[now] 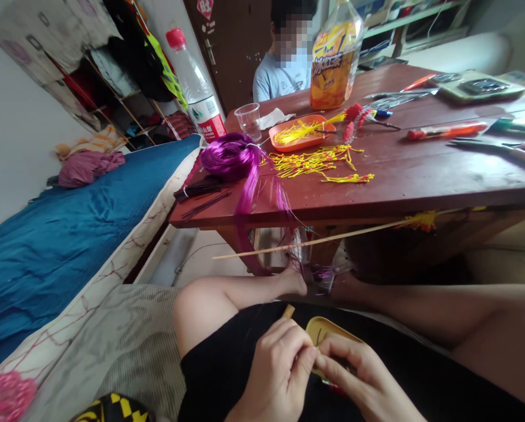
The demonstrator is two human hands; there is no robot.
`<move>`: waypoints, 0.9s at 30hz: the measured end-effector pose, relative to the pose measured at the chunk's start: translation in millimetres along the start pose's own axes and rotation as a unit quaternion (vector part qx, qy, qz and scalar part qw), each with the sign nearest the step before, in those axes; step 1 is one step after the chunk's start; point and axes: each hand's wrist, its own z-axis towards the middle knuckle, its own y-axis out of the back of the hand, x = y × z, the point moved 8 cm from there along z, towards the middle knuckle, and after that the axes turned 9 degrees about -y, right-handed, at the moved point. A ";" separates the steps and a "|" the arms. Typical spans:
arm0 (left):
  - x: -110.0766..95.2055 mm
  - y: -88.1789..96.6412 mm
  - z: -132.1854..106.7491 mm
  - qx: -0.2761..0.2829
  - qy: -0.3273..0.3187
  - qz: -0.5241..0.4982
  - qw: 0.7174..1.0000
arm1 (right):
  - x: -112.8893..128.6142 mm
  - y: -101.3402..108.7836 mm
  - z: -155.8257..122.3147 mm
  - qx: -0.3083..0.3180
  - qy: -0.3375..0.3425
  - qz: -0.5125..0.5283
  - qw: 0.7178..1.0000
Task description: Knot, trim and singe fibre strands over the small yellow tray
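Observation:
My left hand (pixel 277 366) and my right hand (pixel 354 369) meet above my lap, fingertips pinched together. Whatever they pinch is too small and covered to name; a thin dark wire-like end shows at the fingertips. A short tan piece (pixel 288 311), possibly wood, pokes out beyond my left knuckles; its other end is hidden. Behind and beneath the fingers, a yellow tray (pixel 332 323) rests on the black cloth (pixel 218 363) over my lap. Something small and red shows under my right hand.
On the red table (pixel 376 193) lie a purple fibre bundle (pixel 231 155), yellow-and-red knotted strands (pixel 306 164), an orange tray (pixel 300 143), a plastic cup (pixel 248 120) and two bottles. A thin stick (pixel 297 243) crosses before the table edge. A person (pixel 280 79) sits opposite. A blue-covered bed (pixel 68 217) stands left.

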 end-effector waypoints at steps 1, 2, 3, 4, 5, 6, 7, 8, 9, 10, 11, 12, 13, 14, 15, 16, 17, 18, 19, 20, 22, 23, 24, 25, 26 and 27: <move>-0.3 0.1 -0.4 -0.003 -0.001 0.000 1.000 | 0.8 -0.1 -0.2 -0.001 -0.003 0.003 1.000; -0.6 0.2 -0.6 -0.003 -0.004 0.002 1.000 | 1.4 0.0 -0.5 -0.002 -0.007 0.003 1.000; -1.1 0.3 -0.6 -0.002 -0.007 0.004 1.000 | 1.8 0.2 -0.9 -0.004 -0.010 0.000 1.000; -1.4 0.3 -0.5 0.000 -0.009 0.007 1.000 | 2.0 0.5 -1.4 -0.007 -0.012 -0.007 1.000; -1.6 0.2 -0.2 0.003 -0.010 0.009 1.000 | 2.4 0.7 -1.9 -0.009 -0.011 -0.017 1.000; -1.8 0.2 0.2 0.005 -0.011 0.011 1.000 | 3.0 0.8 -2.3 -0.011 -0.008 -0.029 0.999; -2.1 0.1 0.7 0.006 -0.012 0.012 1.000 | 3.7 0.9 -2.6 -0.012 -0.004 -0.040 0.999; -2.3 0.0 1.3 0.007 -0.013 0.014 1.000 | 4.4 1.1 -2.8 -0.013 0.001 -0.048 0.999; -2.5 0.1 1.9 0.006 -0.015 0.014 1.000 | 4.9 1.5 -2.7 -0.015 0.003 -0.052 0.999; -2.8 0.2 2.4 0.004 -0.017 0.014 1.000 | 5.2 2.1 -2.4 -0.017 0.004 -0.052 0.998; -3.1 0.4 2.8 0.001 -0.019 0.012 1.000 | 5.4 2.9 -1.9 -0.020 0.003 -0.050 0.999; -3.2 0.4 3.0 -0.002 -0.020 0.008 1.000 | 5.7 4.0 -1.4 -0.025 0.001 -0.045 0.999; -2.6 0.4 3.0 -0.005 -0.017 0.000 1.000 | 6.2 4.9 -0.9 -0.028 0.001 -0.039 0.999; -0.6 0.4 2.4 -0.008 -0.006 -0.014 1.000 | 6.9 5.7 -0.4 -0.029 0.003 -0.029 0.999; 3.6 0.0 1.2 -0.012 0.019 -0.037 0.999 | 7.5 6.3 -0.1 -0.028 0.005 -0.013 1.000; 9.7 -1.3 -1.1 -0.017 0.055 -0.072 0.996 | 7.5 6.7 0.2 -0.024 0.004 0.011 1.000; 17.0 -4.5 -4.6 -0.019 0.098 -0.120 0.988 | 6.1 6.9 0.5 -0.019 -0.002 0.043 0.999; 24.3 -10.3 -9.3 -0.017 0.145 -0.181 0.972 | 3.3 6.9 0.7 -0.014 -0.015 0.080 0.997; 30.4 -18.6 -14.7 -0.011 0.190 -0.251 0.949 | -0.4 6.6 0.7 -0.009 -0.032 0.118 0.992; 34.5 -28.2 -20.1 -0.006 0.226 -0.323 0.919 | -4.7 6.5 0.6 -0.009 -0.051 0.154 0.987; 38.6 -46.1 -28.9 -0.015 0.274 -0.454 0.848 | -13.0 6.9 -0.1 -0.019 -0.082 0.210 0.974; 40.0 -53.3 -32.0 -0.030 0.289 -0.505 0.813 | -15.9 6.8 -0.3 -0.023 -0.090 0.231 0.968; 41.2 -59.3 -34.3 -0.049 0.300 -0.545 0.781 | -17.9 5.9 -0.3 -0.022 -0.095 0.250 0.963; 42.2 -64.4 -35.8 -0.066 0.309 -0.575 0.755 | -19.2 3.9 0.2 -0.013 -0.096 0.269 0.958; 42.6 -68.8 -36.7 -0.079 0.315 -0.596 0.734 | -20.0 1.4 0.9 0.001 -0.095 0.287 0.953; 42.3 -72.7 -37.0 -0.086 0.321 -0.610 0.719 | -20.6 -1.1 1.7 0.016 -0.092 0.304 0.948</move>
